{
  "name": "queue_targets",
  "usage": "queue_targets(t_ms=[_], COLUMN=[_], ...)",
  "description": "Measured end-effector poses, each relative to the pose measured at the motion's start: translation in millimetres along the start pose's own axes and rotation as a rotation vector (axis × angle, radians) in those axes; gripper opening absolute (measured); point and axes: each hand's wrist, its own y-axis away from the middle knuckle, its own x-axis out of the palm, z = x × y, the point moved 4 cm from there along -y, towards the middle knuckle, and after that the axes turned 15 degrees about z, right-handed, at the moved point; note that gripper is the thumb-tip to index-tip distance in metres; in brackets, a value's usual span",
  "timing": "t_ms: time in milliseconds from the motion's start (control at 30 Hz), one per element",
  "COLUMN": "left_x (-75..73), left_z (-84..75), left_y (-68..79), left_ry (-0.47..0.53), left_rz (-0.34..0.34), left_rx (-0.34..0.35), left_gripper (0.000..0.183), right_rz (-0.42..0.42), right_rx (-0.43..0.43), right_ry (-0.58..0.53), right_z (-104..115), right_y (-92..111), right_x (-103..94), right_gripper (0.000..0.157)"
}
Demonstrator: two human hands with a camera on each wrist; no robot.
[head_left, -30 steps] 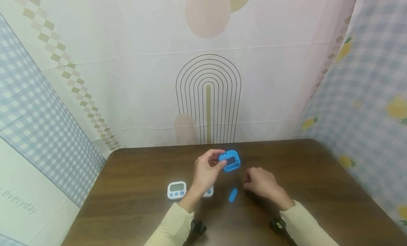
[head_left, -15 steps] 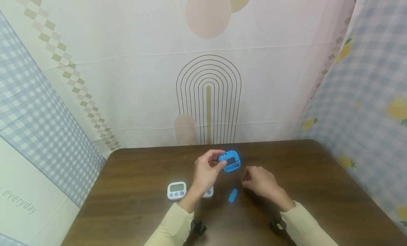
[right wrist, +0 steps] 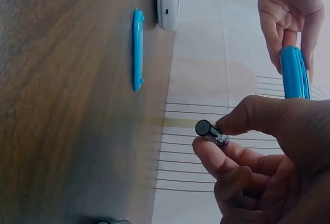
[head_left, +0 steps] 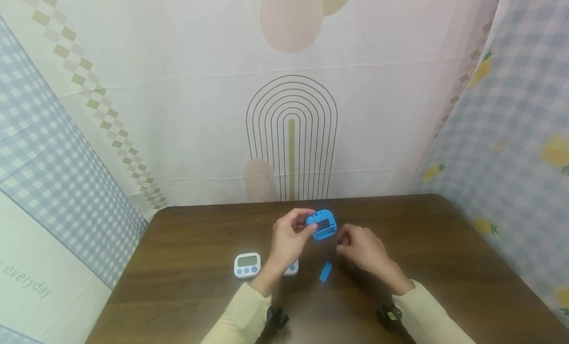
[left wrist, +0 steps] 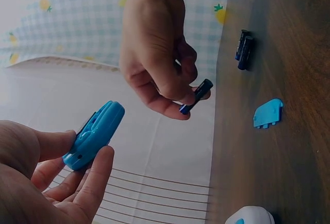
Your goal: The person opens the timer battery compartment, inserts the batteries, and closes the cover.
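My left hand (head_left: 286, 241) holds up a blue digital timer (head_left: 326, 217) between thumb and fingers, its back turned toward me with the battery compartment uncovered. Just to the right, my right hand (head_left: 365, 247) pinches a small dark cylindrical battery (right wrist: 204, 128) between thumb and fingertips, apart from the timer. In the left wrist view the battery slants with both ends showing. The blue battery cover (head_left: 325, 272) lies on the table below the two hands. A pair of similar batteries (left wrist: 246, 53) rests on the tabletop, hidden in the head view.
A white timer (head_left: 247, 266) with blue buttons lies on the brown table (head_left: 186, 235) left of my left arm. Another white timer (head_left: 291, 269) is partly covered by that forearm. A patterned cloth (head_left: 200, 111) hangs behind the table.
My right hand has moved slightly left and up with the battery, closer to the blue timer. My left hand and the timer have stayed in place.
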Motion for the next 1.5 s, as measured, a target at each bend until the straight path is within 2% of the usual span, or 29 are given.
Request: queue_targets(t_ms=[367, 600, 1167, 1500], left_x=[0.3, 0.2, 0.4, 0.8], left_z=[-0.1, 0.0, -0.7, 0.6], left_y=[-0.3, -0.1, 0.0, 0.5], left_ry=[-0.005, -0.002, 0.008, 0.001], left_rz=[0.003, 0.003, 0.001, -0.001], left_rx=[0.0, 0.011, 0.022, 0.024], left_gripper=[0.028, 0.028, 0.026, 0.027], right_rz=[-0.037, -0.088, -0.34, -0.391], right_rx=[-0.057, -0.141, -0.319, -0.372], right_ry=[-0.075, -0.136, -0.214, -0.234], right_z=[3, 6, 20, 23], right_y=[0, 4, 19, 23], right_x=[-4.6, -7.9, -19.6, -21.2], right_gripper=[0.025, 0.022, 0.018, 0.019])
